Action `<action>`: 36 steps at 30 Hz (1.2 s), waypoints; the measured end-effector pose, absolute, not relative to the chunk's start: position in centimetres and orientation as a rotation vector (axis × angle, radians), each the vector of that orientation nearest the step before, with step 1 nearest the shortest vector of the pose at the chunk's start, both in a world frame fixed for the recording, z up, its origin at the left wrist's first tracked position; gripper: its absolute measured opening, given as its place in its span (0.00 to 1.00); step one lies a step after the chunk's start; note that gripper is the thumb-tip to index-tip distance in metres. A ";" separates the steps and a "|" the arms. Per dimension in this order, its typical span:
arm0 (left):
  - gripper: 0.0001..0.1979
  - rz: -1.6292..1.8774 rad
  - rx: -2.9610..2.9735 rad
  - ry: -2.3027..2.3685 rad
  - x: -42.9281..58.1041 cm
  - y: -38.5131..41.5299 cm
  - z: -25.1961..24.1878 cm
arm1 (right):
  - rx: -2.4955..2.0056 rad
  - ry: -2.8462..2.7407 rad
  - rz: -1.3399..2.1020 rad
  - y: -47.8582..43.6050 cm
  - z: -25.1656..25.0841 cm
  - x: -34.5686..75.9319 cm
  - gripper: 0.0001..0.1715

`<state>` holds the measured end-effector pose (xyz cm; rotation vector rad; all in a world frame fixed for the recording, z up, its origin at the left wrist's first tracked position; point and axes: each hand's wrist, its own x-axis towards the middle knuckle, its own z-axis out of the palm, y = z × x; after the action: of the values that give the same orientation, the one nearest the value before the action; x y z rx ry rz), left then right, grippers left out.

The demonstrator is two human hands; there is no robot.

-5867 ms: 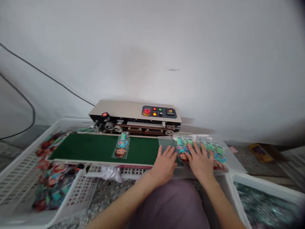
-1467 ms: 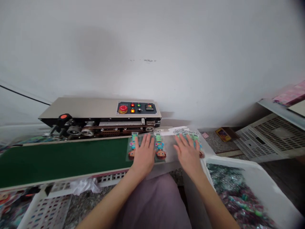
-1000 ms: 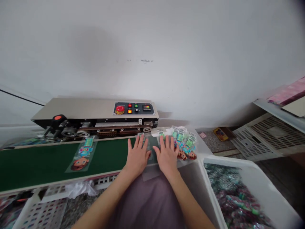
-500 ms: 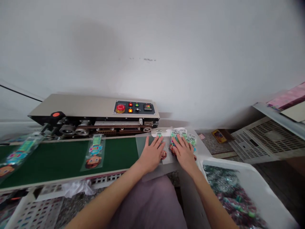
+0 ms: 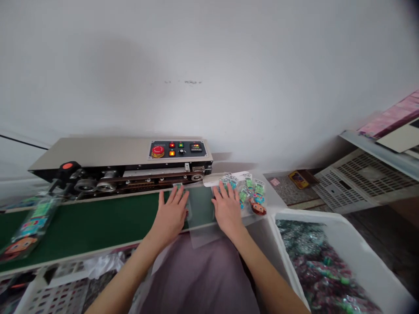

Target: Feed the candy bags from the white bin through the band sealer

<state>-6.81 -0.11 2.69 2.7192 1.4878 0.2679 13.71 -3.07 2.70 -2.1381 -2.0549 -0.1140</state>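
Observation:
My left hand [image 5: 172,213] lies flat with spread fingers at the right part of the green conveyor belt [image 5: 131,218]. Beneath it is a clear packet [image 5: 177,185], mostly hidden, with only its green top showing past the fingertips. My right hand [image 5: 228,210] rests palm down, fingers apart, at the left side of a loose group of clear packets [image 5: 244,194] on the end plate. One packet with a brown-haired cartoon head [image 5: 258,207] lies to its right. Between the hands a translucent sheet [image 5: 202,213] covers the belt's end.
Behind the belt stands a sealing machine [image 5: 98,150] with a lit control panel [image 5: 178,149]. Another packet [image 5: 28,231] lies at the belt's left. A white tub [image 5: 356,244] of shiny packets stands at lower right, near a plastic crate [image 5: 353,179].
Both hands have moved left, the left one from the end plate onto the belt with a packet beneath it. The mid-belt packet has left its place. The view has shifted slightly.

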 end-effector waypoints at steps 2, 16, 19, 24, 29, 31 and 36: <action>0.24 0.338 2.711 1.506 -6.6 -0.4 3.2 | -2.078 -2.053 -0.047 -2.5 2.8 12.2 0.28; 0.26 0.384 2.723 1.225 -0.5 -1.7 0.8 | -2.314 -2.045 -0.246 -4.6 2.1 18.9 0.29; 0.26 0.393 2.716 1.267 -1.0 -1.6 0.9 | -2.276 -2.124 -0.216 -5.2 2.1 19.9 0.29; 0.25 0.362 2.682 1.364 -2.4 -1.7 1.1 | -2.189 -2.200 -0.150 -5.0 2.8 19.0 0.29; 0.25 0.367 2.656 1.527 -3.9 -1.4 1.7 | -2.101 -2.228 -0.114 -4.5 3.0 17.5 0.29; 0.24 0.395 2.668 1.513 -3.7 -1.1 2.2 | -2.153 -2.158 -0.186 -4.4 3.1 17.2 0.27; 0.24 0.391 2.719 1.251 -1.2 -0.8 2.7 | -2.178 -2.134 -0.245 -4.4 3.3 16.7 0.30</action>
<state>-1.22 -0.82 2.73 2.7191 1.2511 0.3909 16.73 -4.42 3.34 -2.1785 -2.1342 -0.2450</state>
